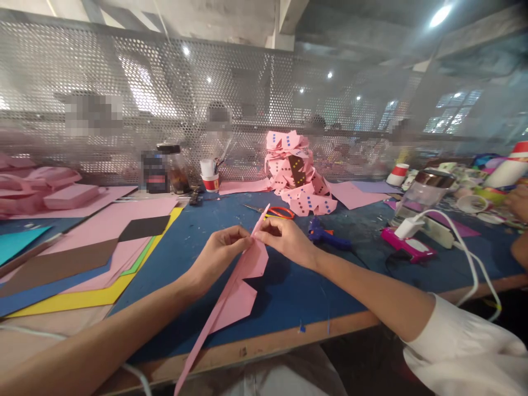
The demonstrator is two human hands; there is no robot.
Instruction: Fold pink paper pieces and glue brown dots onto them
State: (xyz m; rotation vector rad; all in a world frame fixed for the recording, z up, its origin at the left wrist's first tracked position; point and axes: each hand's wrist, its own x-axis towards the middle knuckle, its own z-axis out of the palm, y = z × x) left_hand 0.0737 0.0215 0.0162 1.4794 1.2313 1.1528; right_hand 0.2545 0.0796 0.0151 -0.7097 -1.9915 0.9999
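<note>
Both my hands pinch a long pink foam or paper strip (238, 308) with angular flaps, held slanting over the blue table mat (181, 231). My left hand (220, 250) is closed on its upper part from the left. Opposite it, my right hand (289, 239) pinches the same strip near its top, fingertips almost meeting the left ones. The strip's lower end hangs past the table's front edge. Orange-handled scissors (281, 212) lie just behind my hands. A blue glue gun (330, 236) rests right of my right hand.
Stacked coloured sheets (74, 264) cover the left side, with pink pieces (70, 190) behind. A pile of pink cut shapes (299, 176) stands at the back. Jars (177, 170), a paper cup (210, 179) and a pink power strip (406, 245) with white cables surround the mat. Another person's hand (517, 203) is at right.
</note>
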